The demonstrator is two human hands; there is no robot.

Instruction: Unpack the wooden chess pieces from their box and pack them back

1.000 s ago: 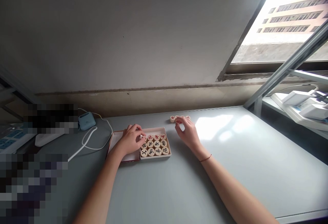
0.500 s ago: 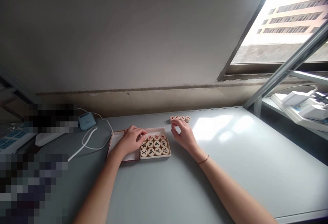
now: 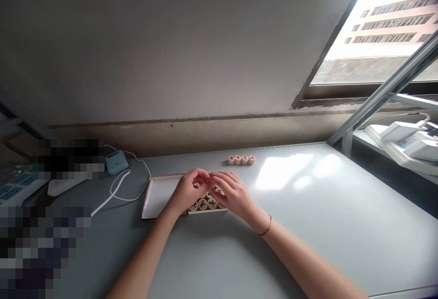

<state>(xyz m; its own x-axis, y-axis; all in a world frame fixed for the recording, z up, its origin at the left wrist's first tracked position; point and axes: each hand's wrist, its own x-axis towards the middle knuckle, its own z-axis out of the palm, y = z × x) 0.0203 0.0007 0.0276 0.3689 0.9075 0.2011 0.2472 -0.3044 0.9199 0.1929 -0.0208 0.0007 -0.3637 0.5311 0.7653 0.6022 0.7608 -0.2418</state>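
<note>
Over an open box (image 3: 208,212) of round Chinese chess pieces, my two hands meet at the fingertips. My left hand (image 3: 190,190) curls in from the left, its thumb and fingers closed together above the back rows. From the right comes my right hand (image 3: 233,195), its fingers bent toward the left fingertips. Whatever lies between the fingertips is hidden. Black-marked chess pieces (image 3: 203,204) show in the front row; the hands cover much of the rest. A row of red-marked chess pieces (image 3: 241,159) stands on the table behind the box.
The box's lid (image 3: 159,197) lies left of it, white inside up. A light-blue device (image 3: 116,161) and a white cable (image 3: 118,182) are farther left. Sunlight patches the grey table (image 3: 308,226) on the right. A wall stands behind, with white adapters (image 3: 400,131) on a side shelf.
My right hand has moved left and nearer, from the red row to above the box. My left hand has shifted right, and the fingertips of both now meet.
</note>
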